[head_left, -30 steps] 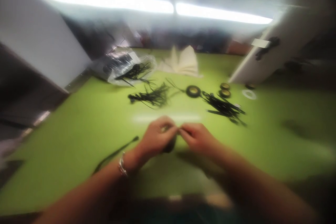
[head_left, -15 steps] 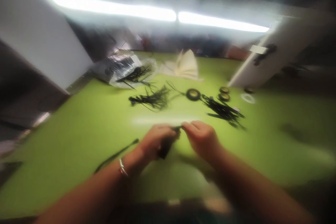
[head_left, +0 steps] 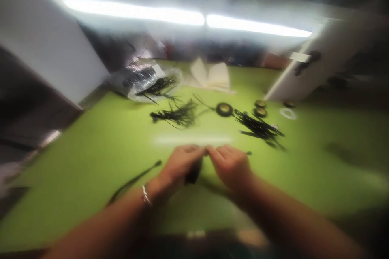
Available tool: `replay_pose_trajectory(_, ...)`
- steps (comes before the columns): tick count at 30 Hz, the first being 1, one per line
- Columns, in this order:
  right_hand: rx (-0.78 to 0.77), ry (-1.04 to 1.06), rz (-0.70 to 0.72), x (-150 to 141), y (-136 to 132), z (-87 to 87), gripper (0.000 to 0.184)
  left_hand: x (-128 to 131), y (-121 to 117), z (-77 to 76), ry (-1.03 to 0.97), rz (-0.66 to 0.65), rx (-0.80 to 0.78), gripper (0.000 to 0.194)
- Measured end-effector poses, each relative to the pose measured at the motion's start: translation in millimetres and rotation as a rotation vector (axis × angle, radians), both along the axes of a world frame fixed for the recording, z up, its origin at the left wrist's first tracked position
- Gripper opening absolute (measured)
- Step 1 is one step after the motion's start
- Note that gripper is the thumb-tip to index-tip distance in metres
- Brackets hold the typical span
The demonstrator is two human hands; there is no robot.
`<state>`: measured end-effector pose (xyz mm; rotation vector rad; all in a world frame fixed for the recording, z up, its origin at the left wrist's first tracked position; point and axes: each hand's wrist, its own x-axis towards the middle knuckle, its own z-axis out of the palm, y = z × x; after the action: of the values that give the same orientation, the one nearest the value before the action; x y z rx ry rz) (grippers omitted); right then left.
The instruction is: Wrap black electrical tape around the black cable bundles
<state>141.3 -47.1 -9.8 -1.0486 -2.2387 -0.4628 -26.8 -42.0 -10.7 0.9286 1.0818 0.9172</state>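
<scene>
In the head view my left hand (head_left: 182, 164) is closed around a black object (head_left: 193, 172), mostly hidden under the palm, which looks like a roll of black tape seen edge-on. My right hand (head_left: 231, 166) is closed too, its thumb and forefinger pinched against the left fingertips. Past the right knuckles pokes the small dark tip of a thin black cable (head_left: 249, 153). What lies between the fingertips is too small and blurred to make out. Left of my left hand, a black cable with a thicker end (head_left: 158, 163) lies on the green table (head_left: 75, 170) and runs under my forearm.
Farther back lie a black cable bundle (head_left: 176, 115), another bundle (head_left: 258, 125), a black tape roll with a yellow core (head_left: 224, 109), smaller rolls (head_left: 260, 112) and a white ring (head_left: 287, 113). Behind them are a plastic bag (head_left: 142, 79) and an open booklet (head_left: 212, 77). Panels flank the table.
A dark strip showing between my hands half a second ago is now hidden as the fingertips meet. The cable tip beyond my right hand has come into sight. The booklet's pages have shifted.
</scene>
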Motion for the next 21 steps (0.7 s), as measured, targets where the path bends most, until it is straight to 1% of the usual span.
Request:
replay_pose_trajectory(1, -0.094, 0.040, 0.003, -2, -1, 1.3, 0.018, 0, 0, 0.9, 0.034, 0.007, 0.038, 0.036)
replay_pose_trajectory(3, -0.359, 0.155, 0.042, -5, -3, 5.3, 0.014, -1, 1, 3.3, 0.135, 0.007, 0.167, 0.032)
replay_pose_trajectory(5, -0.630, 0.276, 0.117, -7, -3, 10.1, 0.014, -3, 2, 5.0, 0.250, -0.028, 0.331, 0.027)
replay_pose_trajectory(6, -0.732, 0.322, 0.147, -8, -3, 12.4, 0.016, -5, 3, 5.0, 0.290, -0.056, 0.385, 0.026)
replay_pose_trajectory(7, -0.813, 0.349, 0.162, -8, -3, 14.3, 0.017, -6, 4, 4.5, 0.314, -0.094, 0.412, 0.027)
replay_pose_trajectory(8, -0.877, 0.356, 0.164, -8, -2, 15.9, 0.016, -6, 4, 3.6, 0.324, -0.126, 0.390, 0.031)
replay_pose_trajectory(9, -0.929, 0.343, 0.157, -8, -2, 17.0, 0.017, -6, 5, 2.4, 0.315, -0.169, 0.308, 0.035)
replay_pose_trajectory(10, -0.970, 0.313, 0.136, -7, -1, 17.9, 0.019, -6, 5, 1.3, 0.321, -0.214, 0.242, 0.038)
replay_pose_trajectory(11, -0.996, 0.278, 0.103, -7, 0, 18.6, 0.021, -6, 6, 0.6, 0.348, -0.219, 0.236, 0.039)
replay_pose_trajectory(13, -1.006, 0.210, 0.012, -6, 2, 20.5, 0.020, -4, 6, 1.2, 0.424, -0.215, 0.344, 0.040)
replay_pose_trajectory(16, -0.969, 0.115, -0.094, -5, 3, 27.1, 0.016, -3, 6, 6.3, 0.548, -0.289, 0.477, 0.027)
replay_pose_trajectory(18, -0.939, 0.042, -0.093, -4, 1, 34.2, 0.017, -5, 6, 9.7, 0.580, -0.337, 0.491, 0.023)
replay_pose_trajectory(21, -0.918, -0.027, -0.059, -2, -3, 44.2, 0.021, -12, 8, 9.2, 0.548, -0.390, 0.468, 0.019)
